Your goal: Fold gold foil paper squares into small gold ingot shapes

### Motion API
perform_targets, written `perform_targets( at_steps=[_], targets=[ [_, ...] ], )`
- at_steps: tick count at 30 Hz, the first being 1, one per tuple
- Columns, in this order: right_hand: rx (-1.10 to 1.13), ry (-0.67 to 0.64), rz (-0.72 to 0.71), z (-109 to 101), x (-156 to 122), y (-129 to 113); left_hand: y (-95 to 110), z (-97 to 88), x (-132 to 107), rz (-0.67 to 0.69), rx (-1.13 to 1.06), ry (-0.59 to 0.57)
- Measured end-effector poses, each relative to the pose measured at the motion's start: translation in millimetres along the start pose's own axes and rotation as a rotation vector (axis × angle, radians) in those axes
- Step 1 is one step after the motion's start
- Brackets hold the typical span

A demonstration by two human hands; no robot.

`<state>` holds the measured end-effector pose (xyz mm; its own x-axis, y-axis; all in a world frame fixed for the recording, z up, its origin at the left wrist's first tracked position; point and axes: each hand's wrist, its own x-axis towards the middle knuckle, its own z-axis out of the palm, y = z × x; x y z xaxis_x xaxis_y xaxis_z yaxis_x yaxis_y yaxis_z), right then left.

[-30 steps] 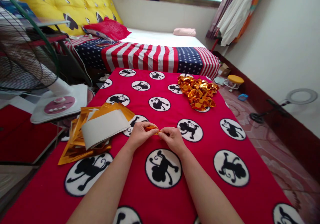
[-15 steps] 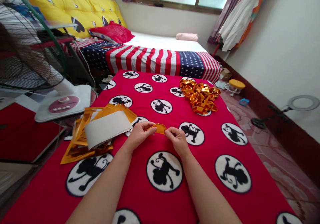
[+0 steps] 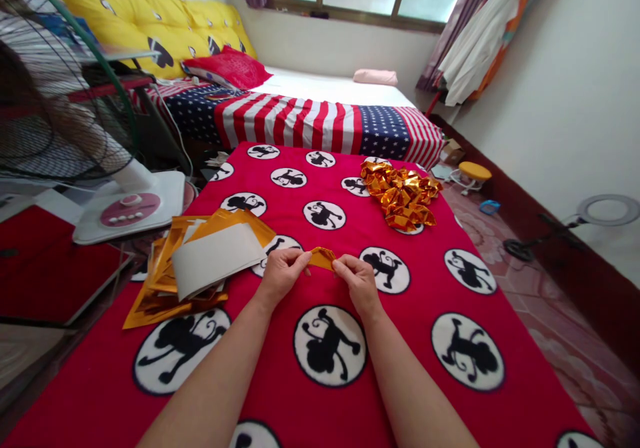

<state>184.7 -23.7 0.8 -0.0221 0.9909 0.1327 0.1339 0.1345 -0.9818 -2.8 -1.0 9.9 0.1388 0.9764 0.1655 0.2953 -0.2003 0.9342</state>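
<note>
A small folded piece of gold foil paper [image 3: 321, 258] is stretched between my two hands, just above the red cloth. My left hand [image 3: 283, 271] pinches its left end between thumb and fingers. The right end is gripped by the thumb and fingertips of my right hand [image 3: 356, 277]. To the left of my hands lies a loose stack of gold foil sheets [image 3: 163, 268], with pale grey sheets [image 3: 217, 259] on top, backing side up. Farther off on the right sits a heap of shiny folded gold foil pieces [image 3: 403, 195].
The red cloth [image 3: 400, 388] with monkey prints covers the table. At left an electric fan [image 3: 133, 205] stands close to the table edge. Beyond is a bed with a striped, starred cover [image 3: 300, 121]. A ring light [image 3: 607, 209] and yellow stool [image 3: 474, 171] are at right.
My left hand has turned, its thumb now pressing over the foil paper's left end. The right hand still grips the other end, and the paper has shifted slightly right.
</note>
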Motion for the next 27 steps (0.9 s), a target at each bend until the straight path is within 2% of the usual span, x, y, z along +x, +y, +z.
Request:
perform_targets(
  at_steps=[5,10,14,20,27],
  targets=[
    [0.024,-0.072,0.004,-4,-1,4,2,0.7,0,-0.018,-0.089,-0.103],
    [-0.035,-0.101,-0.021,1,-2,5,-3,4.1,0,-0.019,-0.094,-0.051],
    [-0.079,-0.054,-0.038,8,-1,6,-3,7.9,-2,0.039,-0.020,-0.050],
    [-0.087,-0.025,-0.058,10,-2,10,-2,11.8,-3,0.071,0.058,-0.153],
    [-0.090,0.028,-0.057,13,-4,8,-3,15.1,-2,0.058,0.068,-0.105]
  ],
)
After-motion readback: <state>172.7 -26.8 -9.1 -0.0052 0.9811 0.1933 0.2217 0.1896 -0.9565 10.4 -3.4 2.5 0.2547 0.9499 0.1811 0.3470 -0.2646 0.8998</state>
